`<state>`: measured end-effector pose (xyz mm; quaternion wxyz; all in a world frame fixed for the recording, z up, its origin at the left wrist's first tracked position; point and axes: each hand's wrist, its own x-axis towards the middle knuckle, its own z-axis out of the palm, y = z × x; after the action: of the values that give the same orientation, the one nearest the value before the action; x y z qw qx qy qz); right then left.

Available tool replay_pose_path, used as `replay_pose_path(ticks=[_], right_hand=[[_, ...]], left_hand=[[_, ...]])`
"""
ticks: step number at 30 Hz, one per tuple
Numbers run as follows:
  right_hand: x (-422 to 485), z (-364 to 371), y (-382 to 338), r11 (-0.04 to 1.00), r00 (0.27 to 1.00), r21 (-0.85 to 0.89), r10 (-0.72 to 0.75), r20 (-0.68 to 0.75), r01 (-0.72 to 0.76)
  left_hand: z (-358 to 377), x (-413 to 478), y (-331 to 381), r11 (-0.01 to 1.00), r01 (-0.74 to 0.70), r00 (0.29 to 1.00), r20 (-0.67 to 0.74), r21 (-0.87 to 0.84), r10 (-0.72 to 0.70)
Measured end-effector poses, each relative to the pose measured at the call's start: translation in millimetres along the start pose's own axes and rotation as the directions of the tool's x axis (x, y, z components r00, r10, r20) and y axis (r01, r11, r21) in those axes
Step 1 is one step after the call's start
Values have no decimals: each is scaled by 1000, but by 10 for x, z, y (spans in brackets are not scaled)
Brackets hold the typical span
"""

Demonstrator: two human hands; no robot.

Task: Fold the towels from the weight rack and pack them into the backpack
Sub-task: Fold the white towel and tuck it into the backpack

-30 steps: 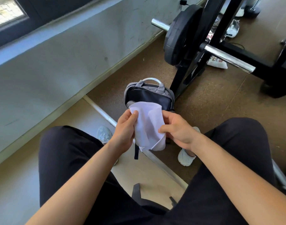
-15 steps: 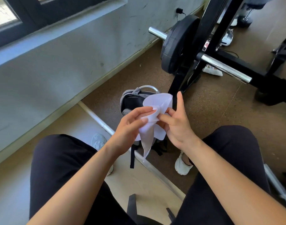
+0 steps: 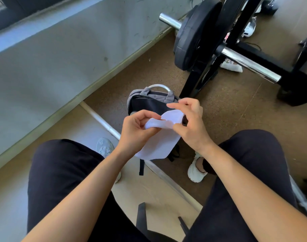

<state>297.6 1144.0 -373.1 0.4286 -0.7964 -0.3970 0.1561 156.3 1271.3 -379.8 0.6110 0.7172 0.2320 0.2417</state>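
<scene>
Both our hands, left hand (image 3: 137, 127) and right hand (image 3: 189, 125), pinch the white towel (image 3: 159, 142) just above the backpack (image 3: 149, 103) standing near the weight rack (image 3: 210, 55).

The person wears loose black fabric trousers (image 3: 62, 172) and pale white-grey sneakers (image 3: 195, 172). Both forearms are bare, without sleeves, watch or rings.
</scene>
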Motion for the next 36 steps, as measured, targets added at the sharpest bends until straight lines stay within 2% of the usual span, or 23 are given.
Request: replay_pose_path(ticks=[3, 5, 7, 10, 15, 21, 23, 26, 27, 32, 36], right_hand=[[-40, 18, 30, 989, 975, -53, -130, 180, 142], [-58, 68, 44, 987, 961, -48, -141, 236, 156], [-69, 100, 26, 989, 956, 35, -147, 253, 143], [-90, 116, 16, 980, 963, 89, -192, 190, 178], [-140, 137, 44, 968, 967, 68, -245, 63, 241], [-164, 115, 16, 966, 966, 88, -249, 65, 243], [-178, 86, 4, 973, 973, 146, -196, 118, 178], [-182, 7, -39, 921, 961, 384, -41, 273, -70], [-178, -5, -44, 903, 954, 412, -6, 299, -123], [-154, 5, -22, 948, 950, 300, 11, 313, -110], [-150, -12, -21, 922, 964, 370, 17, 266, -118]], left_hand=[[-23, -30, -27, 999, -40, 999, 21, 6, 40], [-36, -49, -42, 998, -60, 998, 29, 19, 60], [-45, -64, -47, 997, -67, 997, 26, 49, 66], [-93, -76, -74, 994, -74, 997, 21, 86, 72], [-176, -147, -92, 993, -91, 996, 20, 80, 90], [-182, -194, -93, 990, -72, 995, 78, 117, 63], [-185, -191, -102, 991, -63, 996, 78, 119, 54], [-196, -181, -131, 974, -145, 985, 117, 174, 126], [-194, -183, -136, 969, -165, 981, 133, 181, 142], [-159, -196, -128, 967, -167, 977, 163, 192, 136], [-161, -166, -156, 973, -152, 968, 224, 176, 111]])
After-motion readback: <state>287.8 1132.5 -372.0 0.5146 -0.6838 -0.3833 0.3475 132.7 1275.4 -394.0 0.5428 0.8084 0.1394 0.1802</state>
